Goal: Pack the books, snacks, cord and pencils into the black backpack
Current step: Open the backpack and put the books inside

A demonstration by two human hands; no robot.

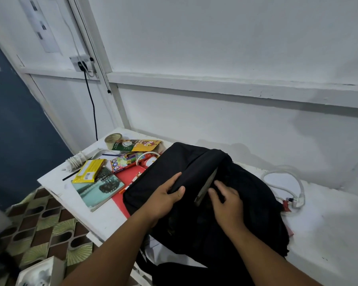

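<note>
Little lettering can be read here. The yellow and green snack pouch (137, 145) at the back of the tabletop (103, 219) carries large red brand letters on its yellow part, seen upside down and too skewed to make out. The yellow packet (89, 170) bears a white label with a barcode, its digits too small to read. The pencil box (126, 162) shows round pictogram signs at its left end. The teal book (99, 187) has a line of print across its cover, blurred beyond reading.
</note>
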